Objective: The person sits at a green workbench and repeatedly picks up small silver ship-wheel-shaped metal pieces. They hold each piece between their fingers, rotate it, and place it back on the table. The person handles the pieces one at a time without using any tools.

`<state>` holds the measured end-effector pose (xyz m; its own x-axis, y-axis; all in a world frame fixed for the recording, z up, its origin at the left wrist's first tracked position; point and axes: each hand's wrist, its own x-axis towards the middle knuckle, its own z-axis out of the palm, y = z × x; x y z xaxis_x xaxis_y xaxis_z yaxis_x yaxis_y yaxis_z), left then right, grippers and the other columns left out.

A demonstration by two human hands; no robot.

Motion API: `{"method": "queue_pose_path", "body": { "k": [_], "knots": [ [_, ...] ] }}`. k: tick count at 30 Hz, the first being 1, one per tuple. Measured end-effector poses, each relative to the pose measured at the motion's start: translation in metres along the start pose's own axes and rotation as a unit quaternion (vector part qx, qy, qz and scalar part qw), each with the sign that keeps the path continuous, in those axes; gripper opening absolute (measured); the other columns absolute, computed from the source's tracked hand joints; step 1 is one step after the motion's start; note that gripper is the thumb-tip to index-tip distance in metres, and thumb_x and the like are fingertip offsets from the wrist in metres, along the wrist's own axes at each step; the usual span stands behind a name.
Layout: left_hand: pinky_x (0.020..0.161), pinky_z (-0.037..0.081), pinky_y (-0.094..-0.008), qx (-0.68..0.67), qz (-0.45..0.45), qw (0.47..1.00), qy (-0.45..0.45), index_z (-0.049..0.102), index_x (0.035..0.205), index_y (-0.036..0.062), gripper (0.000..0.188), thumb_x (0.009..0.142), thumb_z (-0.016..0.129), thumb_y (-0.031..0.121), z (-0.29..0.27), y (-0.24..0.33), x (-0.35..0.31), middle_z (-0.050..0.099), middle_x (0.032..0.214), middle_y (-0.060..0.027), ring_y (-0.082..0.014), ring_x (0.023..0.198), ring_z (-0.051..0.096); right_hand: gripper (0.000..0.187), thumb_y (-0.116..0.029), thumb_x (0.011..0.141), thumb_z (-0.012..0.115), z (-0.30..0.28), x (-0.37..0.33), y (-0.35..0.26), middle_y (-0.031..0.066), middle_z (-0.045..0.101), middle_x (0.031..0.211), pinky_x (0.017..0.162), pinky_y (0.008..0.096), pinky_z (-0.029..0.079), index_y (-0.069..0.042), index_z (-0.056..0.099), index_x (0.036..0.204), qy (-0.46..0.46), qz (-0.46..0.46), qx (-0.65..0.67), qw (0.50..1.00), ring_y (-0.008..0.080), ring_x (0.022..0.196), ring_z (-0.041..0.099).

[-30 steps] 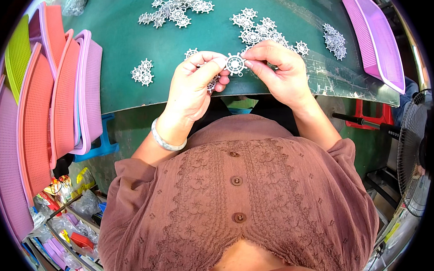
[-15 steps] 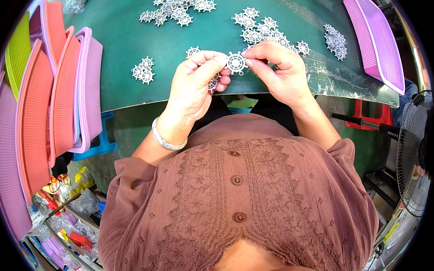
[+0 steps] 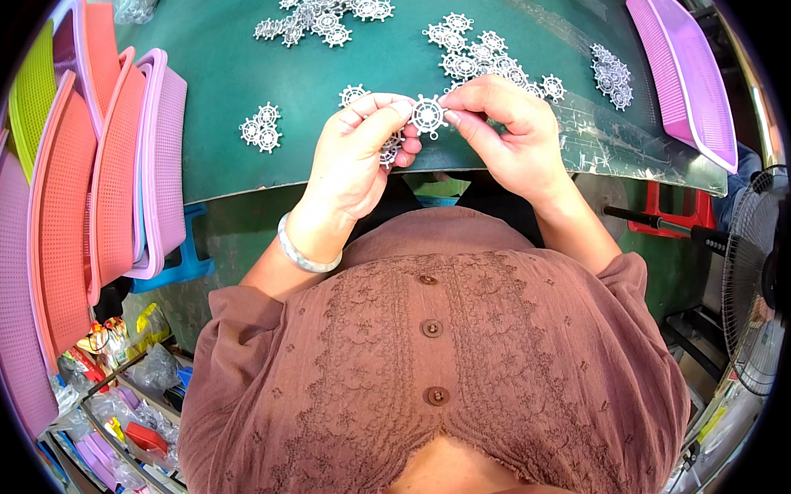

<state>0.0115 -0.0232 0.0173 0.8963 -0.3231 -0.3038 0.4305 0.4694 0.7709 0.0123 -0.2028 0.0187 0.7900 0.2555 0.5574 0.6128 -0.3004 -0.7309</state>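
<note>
Between my two hands is a small silver ship's-wheel charm (image 3: 429, 116), upright above the table's near edge, with a small ring at its lower rim. My left hand (image 3: 357, 150) pinches its left side between thumb and forefinger. More wheel charms (image 3: 391, 148) sit in the curled fingers of that hand, partly hidden. My right hand (image 3: 510, 129) pinches the right side of the same charm with thumb and forefinger. Just behind my left hand a single charm (image 3: 353, 95) lies on the table, and a little cluster of charms (image 3: 261, 127) rests to the left.
The green table (image 3: 219, 67) carries a charm pile at the far left (image 3: 325, 16), another pile beyond my right hand (image 3: 481, 54), and a group farther right (image 3: 611, 77). A purple basket (image 3: 680, 78) stands at the right edge. Stacked baskets (image 3: 111, 167) line the left; a fan (image 3: 754, 277) is at right.
The held charm has shifted very slightly left and turned a little, with my right fingers following. Both hands keep their pinch; the piles have not moved.
</note>
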Motion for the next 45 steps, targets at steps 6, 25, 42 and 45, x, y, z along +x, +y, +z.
{"method": "queue_pose_path", "body": {
  "k": [6, 25, 42, 45],
  "knots": [
    [0.051, 0.041, -0.0209, -0.004, -0.001, 1.000, -0.004, 0.058, 0.087, 0.0009, 0.012, 0.083, 0.055, 0.012, -0.0001, -0.0014, 0.0004, 0.056, 0.073, -0.0036, -0.0106, 0.061, 0.052, 0.014, 0.005, 0.070, 0.061, 0.0003, 0.0015, -0.0037, 0.0096, 0.060, 0.076, 0.057, 0.0239, 0.044, 0.000, 0.061, 0.084, 0.008, -0.027, -0.019, 0.999, 0.0160, 0.064, 0.057],
    [0.049, 0.041, -0.0224, 0.000, -0.003, 1.000, 0.003, 0.056, 0.092, -0.0008, 0.013, 0.086, 0.049, 0.008, 0.0030, -0.0010, -0.0004, 0.055, 0.072, -0.0058, -0.0122, 0.059, 0.052, 0.012, -0.001, 0.068, 0.065, 0.0021, 0.0018, -0.0087, 0.0065, 0.058, 0.074, 0.058, 0.0281, 0.046, -0.006, 0.063, 0.080, 0.017, -0.033, -0.056, 0.998, 0.0209, 0.067, 0.057],
    [0.050, 0.041, -0.0226, -0.012, -0.014, 1.000, -0.009, 0.055, 0.091, 0.0002, 0.013, 0.086, 0.049, 0.011, 0.0026, -0.0002, -0.0017, 0.055, 0.072, -0.0058, -0.0125, 0.059, 0.053, 0.013, 0.004, 0.071, 0.061, 0.0014, -0.0010, -0.0073, 0.0086, 0.059, 0.075, 0.059, 0.0250, 0.045, -0.001, 0.061, 0.083, 0.005, -0.023, -0.010, 1.000, 0.0172, 0.067, 0.057],
    [0.050, 0.042, -0.0228, -0.040, -0.036, 0.998, -0.018, 0.055, 0.091, 0.0004, 0.016, 0.086, 0.050, 0.014, 0.0003, 0.0001, -0.0006, 0.056, 0.072, -0.0059, -0.0129, 0.060, 0.053, 0.011, 0.002, 0.072, 0.060, 0.0027, -0.0019, -0.0051, 0.0082, 0.059, 0.077, 0.061, 0.0255, 0.045, -0.002, 0.060, 0.083, 0.014, -0.005, 0.015, 1.000, 0.0188, 0.069, 0.057]
  ]
}}
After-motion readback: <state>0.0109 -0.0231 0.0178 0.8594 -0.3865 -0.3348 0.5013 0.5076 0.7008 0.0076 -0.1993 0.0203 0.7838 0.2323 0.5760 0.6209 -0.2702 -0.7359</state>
